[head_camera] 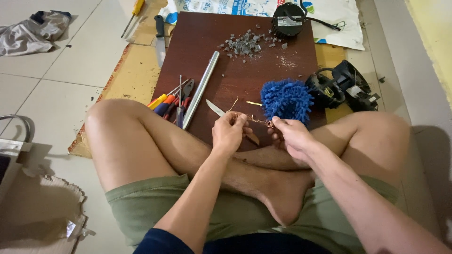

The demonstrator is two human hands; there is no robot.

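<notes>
I sit cross-legged on the floor. My left hand [229,132] and my right hand [289,135] both pinch a thin strand of copper wire [258,121] stretched between them, just above my shins. Under my left hand lies a knife [215,107] with its blade pointing away, on a dark brown board [235,80]. A fluffy blue cloth [286,99] lies on the board just beyond my right hand.
On the board are a metal rod [201,88], pliers and screwdrivers [175,102], and a pile of grey fragments [246,42]. Black motor parts [341,85] sit at the right, another [287,19] at the far edge. A second knife [160,40] lies on cardboard.
</notes>
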